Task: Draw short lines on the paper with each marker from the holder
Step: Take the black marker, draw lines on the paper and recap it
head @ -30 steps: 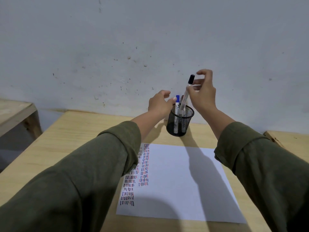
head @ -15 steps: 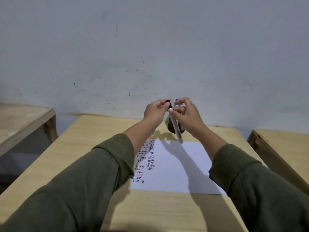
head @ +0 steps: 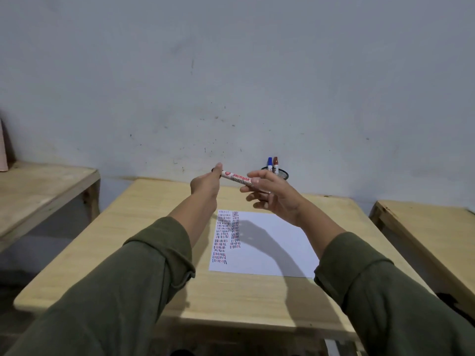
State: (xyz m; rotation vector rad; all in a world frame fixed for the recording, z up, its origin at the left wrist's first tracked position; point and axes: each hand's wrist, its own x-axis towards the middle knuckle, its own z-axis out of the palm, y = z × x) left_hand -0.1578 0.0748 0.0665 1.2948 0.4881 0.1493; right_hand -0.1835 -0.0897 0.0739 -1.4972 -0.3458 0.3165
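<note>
A white marker point(head: 235, 178) with a black cap lies level in the air above the table's far half. My left hand point(head: 205, 185) pinches its capped end and my right hand point(head: 275, 197) grips its barrel. Behind my right hand stands the black mesh holder point(head: 282, 173), with a blue-capped marker point(head: 269, 163) and a brown-capped marker point(head: 275, 164) upright in it. The white paper point(head: 272, 250) lies on the table below my hands, with two columns of short dark, red and blue lines point(head: 227, 233) at its left side.
The light wooden table point(head: 144, 242) stands against a grey wall. A wooden bench point(head: 38, 191) is to the left and another wooden surface point(head: 426, 227) to the right, each across a gap.
The black-capped marker came out of the holder and swung from upright to level. My left hand left the holder and took hold of the capped end. The view pulled back.
</note>
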